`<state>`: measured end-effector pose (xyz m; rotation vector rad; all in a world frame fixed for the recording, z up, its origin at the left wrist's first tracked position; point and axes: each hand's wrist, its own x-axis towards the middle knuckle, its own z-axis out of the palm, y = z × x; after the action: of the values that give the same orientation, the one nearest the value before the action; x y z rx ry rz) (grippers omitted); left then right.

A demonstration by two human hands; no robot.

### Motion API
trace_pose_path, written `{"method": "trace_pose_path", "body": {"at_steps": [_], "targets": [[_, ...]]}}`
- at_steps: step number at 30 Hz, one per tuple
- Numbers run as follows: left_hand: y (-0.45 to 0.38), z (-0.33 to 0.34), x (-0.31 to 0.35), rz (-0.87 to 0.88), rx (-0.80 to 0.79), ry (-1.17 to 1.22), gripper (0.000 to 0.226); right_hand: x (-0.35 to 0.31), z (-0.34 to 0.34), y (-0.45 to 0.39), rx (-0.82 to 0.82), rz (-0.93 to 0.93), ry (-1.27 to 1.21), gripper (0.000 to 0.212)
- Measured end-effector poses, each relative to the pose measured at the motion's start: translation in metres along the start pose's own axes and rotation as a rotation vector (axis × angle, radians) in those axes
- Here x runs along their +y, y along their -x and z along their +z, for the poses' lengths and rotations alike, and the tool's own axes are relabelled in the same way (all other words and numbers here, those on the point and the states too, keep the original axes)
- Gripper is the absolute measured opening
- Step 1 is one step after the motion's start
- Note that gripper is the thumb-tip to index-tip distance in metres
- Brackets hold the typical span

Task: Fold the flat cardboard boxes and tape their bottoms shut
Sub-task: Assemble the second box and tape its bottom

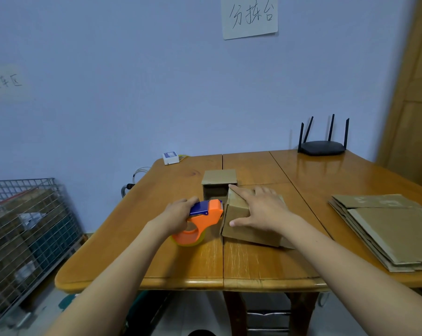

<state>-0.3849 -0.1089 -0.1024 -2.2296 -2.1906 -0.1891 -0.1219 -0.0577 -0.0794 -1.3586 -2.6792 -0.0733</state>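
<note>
A folded brown cardboard box (241,230) lies on the wooden table (195,263) in the middle. My right hand (261,209) presses flat on its top with the fingers spread. Just left of the box, my left hand (178,214) grips an orange and blue tape dispenser (200,220) whose front end is close to the box's left edge. Behind them stands another folded box (218,184), its opening facing me. A stack of flat cardboard boxes (384,226) lies on the table at the right.
A black router (322,146) with antennas sits at the table's back right, and a small white device (170,157) at the back left corner. A wire cage cart (23,238) holding goods stands on the floor to the left. A wall rises behind the table.
</note>
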Motion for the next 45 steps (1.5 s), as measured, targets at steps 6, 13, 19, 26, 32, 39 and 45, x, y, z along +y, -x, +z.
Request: {"method": "trace_pose_path", "body": {"at_steps": [6,13,19,26,32,39,45], "targets": [[-0.005,-0.019,0.008,0.064,-0.010,-0.182,0.054,0.002,-0.003,0.002,0.025,-0.007,-0.020,0.103],[-0.013,-0.066,0.024,0.129,-0.043,-0.490,0.049,-0.002,-0.008,0.000,0.097,-0.099,0.018,0.103],[-0.009,-0.074,0.028,0.080,-0.173,-0.517,0.050,-0.008,-0.013,0.011,0.169,-0.157,0.135,0.099],[0.004,-0.041,0.019,-0.047,-0.150,-0.474,0.038,-0.011,-0.079,-0.003,0.337,-0.126,0.100,0.097],[0.009,-0.035,-0.005,-0.263,-0.198,-0.168,0.031,0.014,-0.078,0.008,0.341,-0.094,-0.122,0.102],[0.008,-0.022,-0.013,-0.377,-0.180,0.036,0.010,0.031,-0.042,0.027,0.350,-0.102,-0.342,0.117],[0.004,0.003,-0.023,-0.472,-0.154,0.154,0.027,0.043,-0.023,0.033,0.345,-0.072,-0.400,0.113]]}}
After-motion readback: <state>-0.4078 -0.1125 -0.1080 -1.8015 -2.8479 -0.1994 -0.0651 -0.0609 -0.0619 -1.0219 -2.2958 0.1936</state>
